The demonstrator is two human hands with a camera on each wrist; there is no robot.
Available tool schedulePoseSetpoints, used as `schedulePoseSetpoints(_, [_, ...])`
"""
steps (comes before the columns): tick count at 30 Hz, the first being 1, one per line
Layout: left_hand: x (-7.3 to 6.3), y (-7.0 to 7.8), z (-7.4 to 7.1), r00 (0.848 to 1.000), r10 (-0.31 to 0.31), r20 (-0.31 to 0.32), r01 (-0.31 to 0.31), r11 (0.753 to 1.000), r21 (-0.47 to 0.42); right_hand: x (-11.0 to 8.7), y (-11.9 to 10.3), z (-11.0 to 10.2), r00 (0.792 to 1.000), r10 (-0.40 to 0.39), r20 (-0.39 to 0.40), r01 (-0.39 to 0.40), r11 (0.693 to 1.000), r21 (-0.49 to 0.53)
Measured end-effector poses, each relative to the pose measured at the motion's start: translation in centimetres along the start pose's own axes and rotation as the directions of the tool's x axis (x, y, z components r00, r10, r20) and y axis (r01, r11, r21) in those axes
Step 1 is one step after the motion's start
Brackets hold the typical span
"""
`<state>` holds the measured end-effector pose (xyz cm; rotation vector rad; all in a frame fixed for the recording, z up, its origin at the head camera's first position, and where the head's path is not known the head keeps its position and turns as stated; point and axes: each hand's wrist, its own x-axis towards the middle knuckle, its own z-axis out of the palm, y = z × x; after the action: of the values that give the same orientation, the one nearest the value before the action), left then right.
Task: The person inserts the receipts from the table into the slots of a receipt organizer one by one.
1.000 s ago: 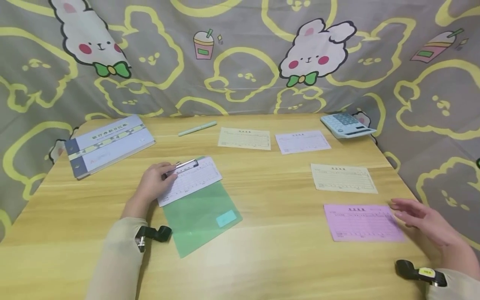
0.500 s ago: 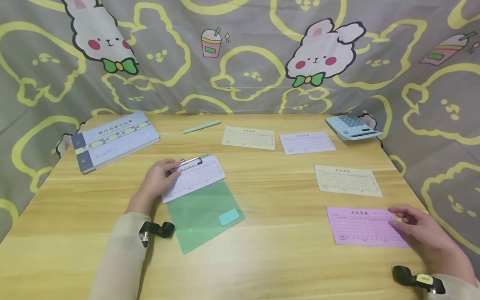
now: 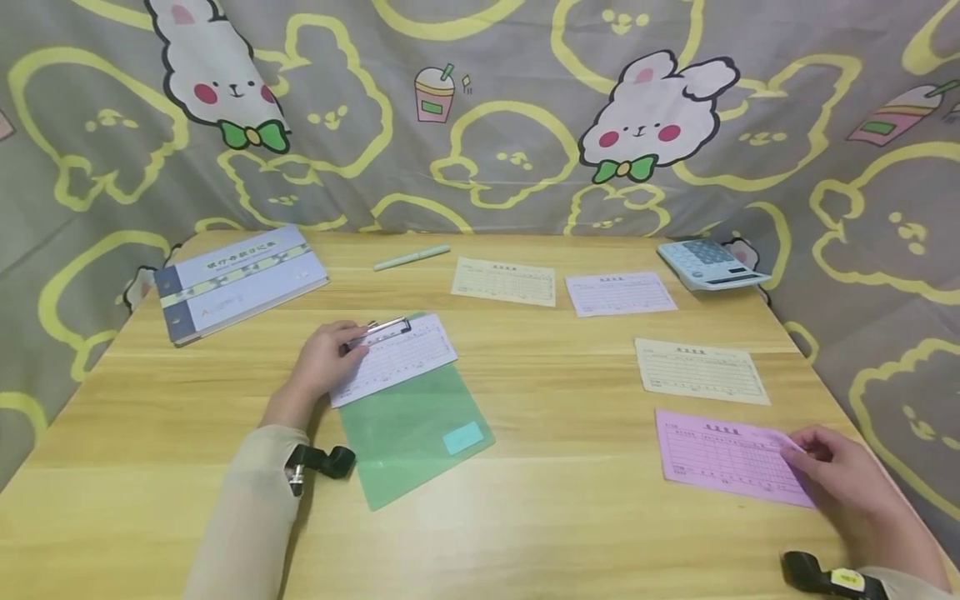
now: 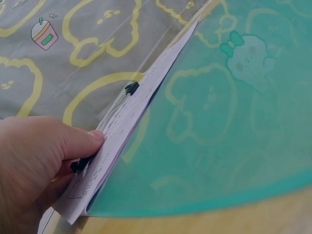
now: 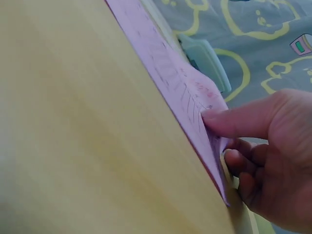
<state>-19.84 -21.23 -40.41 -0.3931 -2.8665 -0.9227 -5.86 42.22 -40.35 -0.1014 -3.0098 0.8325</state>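
At left centre lies a translucent green clipboard [image 3: 420, 433] with a metal clip [image 3: 382, 332] at its top. White printed slips [image 3: 408, 354] lie under that clip. My left hand [image 3: 324, 360] grips the clip's near end, its thumb [image 4: 87, 141] on top in the left wrist view. Over on the right, a pink printed slip [image 3: 723, 458] lies with its right end bent up. My right hand [image 3: 843, 467] pinches that end, thumb [image 5: 229, 122] on the printed face and fingers curled behind it.
A yellow slip [image 3: 701, 371] lies just beyond the pink one. Farther back are another yellow slip [image 3: 504, 281], a pale lilac slip [image 3: 621, 293], a pen [image 3: 411, 257], a blue ledger book [image 3: 243, 279] and a calculator [image 3: 708, 262]. A patterned curtain [image 3: 480, 108] hangs behind the table.
My right hand has come left onto the pink slip, taken its right end between thumb and fingers and bent it up. My left hand stays at the clip. The head view has shifted slightly.
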Motion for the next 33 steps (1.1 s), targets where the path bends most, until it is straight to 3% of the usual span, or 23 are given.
schedulePoseSetpoints(5, [-0.1, 0.2, 0.1, 1.0, 0.0, 0.005, 0.0, 1.0, 0.003, -0.6, -0.3, -0.1, 0.997, 0.08, 0.012, -0.081, 0.996, 0.04])
schedulePoseSetpoints(12, [-0.1, 0.3, 0.0, 1.0, -0.02, 0.004, 0.02, 1.0, 0.017, -0.8, -1.1, 0.2, 0.992, 0.097, 0.079, -0.114, 0.96, 0.257])
schedulePoseSetpoints(19, [-0.1, 0.2, -0.2, 1.0, -0.017, 0.0, 0.017, 1.0, 0.017, -0.3, -3.3, 0.4, 0.986, 0.144, 0.09, -0.151, 0.985, 0.08])
schedulePoseSetpoints(21, [-0.2, 0.2, -0.3, 1.0, -0.008, -0.01, 0.008, 1.0, 0.018, -0.1, -4.0, 0.4, 0.989, 0.118, 0.086, -0.127, 0.986, 0.11])
schedulePoseSetpoints(27, [0.0, 0.2, -0.2, 1.0, 0.01, -0.023, -0.01, 1.0, 0.011, 1.1, -6.4, 0.6, 0.996, -0.079, 0.049, 0.066, 0.97, 0.233])
schedulePoseSetpoints(33, [0.0, 0.2, -0.2, 1.0, -0.004, -0.019, 0.004, 1.0, 0.016, 3.1, -9.9, 1.3, 0.977, -0.169, 0.128, 0.092, 0.882, 0.462])
